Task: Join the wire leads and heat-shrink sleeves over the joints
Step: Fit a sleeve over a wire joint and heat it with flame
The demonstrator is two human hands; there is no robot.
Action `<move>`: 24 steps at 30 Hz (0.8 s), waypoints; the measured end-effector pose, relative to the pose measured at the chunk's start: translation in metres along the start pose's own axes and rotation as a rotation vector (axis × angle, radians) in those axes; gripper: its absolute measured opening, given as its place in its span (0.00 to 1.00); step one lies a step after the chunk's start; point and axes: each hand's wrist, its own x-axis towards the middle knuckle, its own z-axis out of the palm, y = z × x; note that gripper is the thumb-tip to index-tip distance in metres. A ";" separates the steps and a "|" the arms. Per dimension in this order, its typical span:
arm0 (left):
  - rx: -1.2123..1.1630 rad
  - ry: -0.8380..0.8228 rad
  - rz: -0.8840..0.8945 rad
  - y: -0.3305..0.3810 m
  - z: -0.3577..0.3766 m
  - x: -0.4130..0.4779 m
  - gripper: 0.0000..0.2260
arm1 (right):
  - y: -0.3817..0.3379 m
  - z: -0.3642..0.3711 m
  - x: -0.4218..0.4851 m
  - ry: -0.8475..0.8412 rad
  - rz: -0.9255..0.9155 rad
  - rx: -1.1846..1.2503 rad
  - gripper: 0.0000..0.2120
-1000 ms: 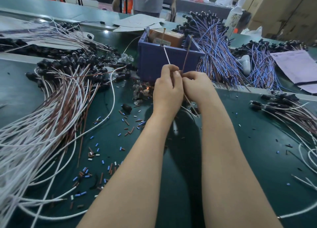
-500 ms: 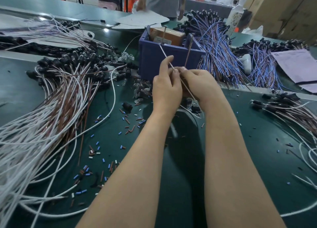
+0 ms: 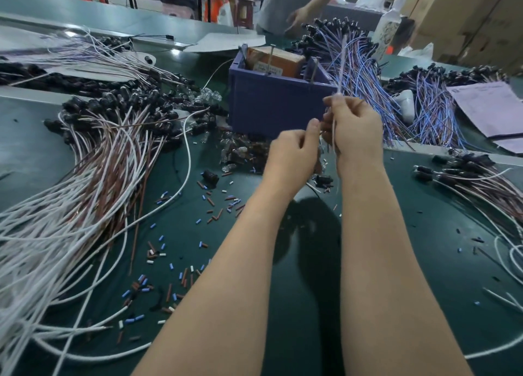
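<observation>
Fingers of right hand are curled round a white wire lead. The lead runs down across the palm and up out of the grip, motion-blurred above it. A thin brown lead pokes out at the top of the same hand. Left hand sits just beside it and lower, fingers curled in, thumb raised toward the right fingertips. Can't tell if it's pinching anything, the contact spot is too small to read. Both hands are held up off the table, in front of a blue bin with a cardboard box inside. Short sleeve pieces in blue, brown and white are scattered on the table left of the forearms. A big white/brown wire bundle with black end parts fans across the left side. A blue/brown wire bundle lies behind the bin, and a smaller bundle at right. A paper sheet is far right, a white bottle at the back, and another person stands beyond the table.
</observation>
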 end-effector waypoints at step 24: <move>-0.328 0.039 -0.289 -0.004 0.010 0.002 0.18 | 0.001 -0.007 0.000 0.558 -0.132 -0.504 0.27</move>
